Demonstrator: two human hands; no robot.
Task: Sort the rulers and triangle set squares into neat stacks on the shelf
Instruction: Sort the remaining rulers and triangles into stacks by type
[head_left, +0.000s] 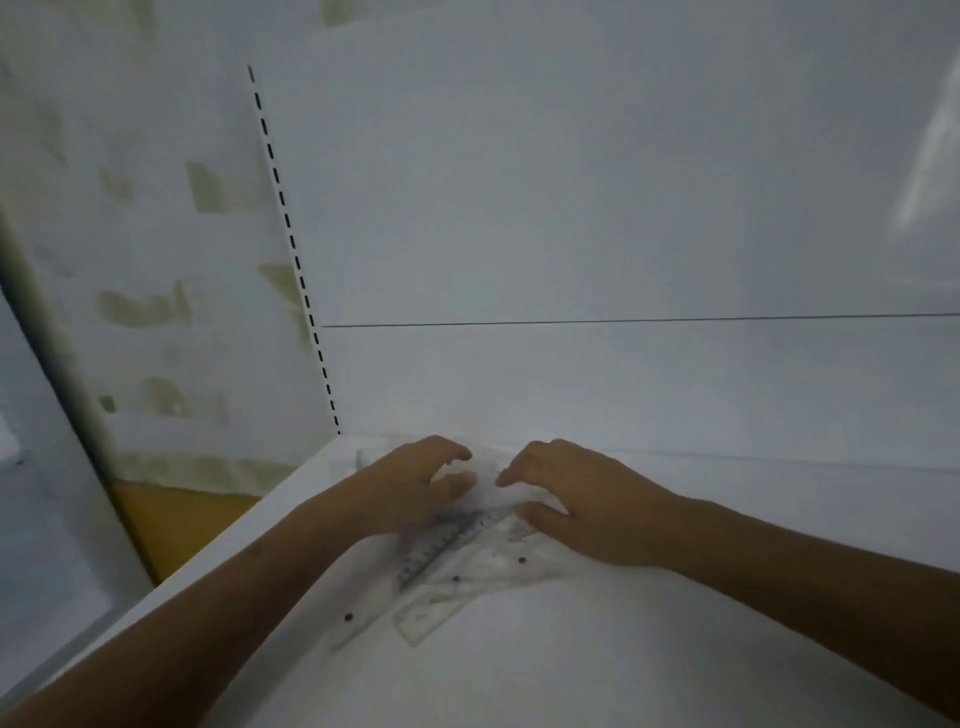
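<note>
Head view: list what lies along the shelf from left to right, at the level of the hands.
Yellow floor patch → shelf's left edge → left hand → clear rulers and set squares → right hand → bare white shelf.

The rulers and set squares (457, 561) look clear, glossy plastic — the shelf (623, 649) smooth, matt white.

No text is legible; the scale marks on the clear rulers (441, 551) are too blurred to read.
</note>
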